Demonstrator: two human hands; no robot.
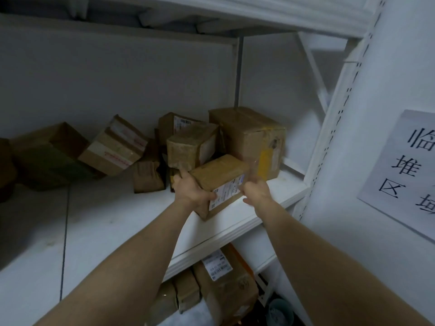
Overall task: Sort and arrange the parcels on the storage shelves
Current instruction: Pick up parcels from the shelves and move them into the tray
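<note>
A small brown cardboard parcel (pixel 221 177) with a white shipping label lies tilted on the white shelf board (pixel 117 220), near its front edge. My left hand (pixel 191 188) grips its left end, thumb on the labelled face. My right hand (pixel 256 190) holds its right end, fingers curled behind the box. Behind it stand a taped medium parcel (pixel 190 145) and a large box (pixel 251 137) with a yellow sticker. More parcels lean further left: a box with red-printed tape (pixel 115 147), a dark open box (pixel 49 151) and a small crumpled one (pixel 148 176).
A white upright post (pixel 329 128) bounds the shelf on the right, beside a wall with a paper sign (pixel 404 165). Another shelf board (pixel 235 10) hangs overhead. Below, the lower shelf holds several parcels (pixel 226 283), one labelled.
</note>
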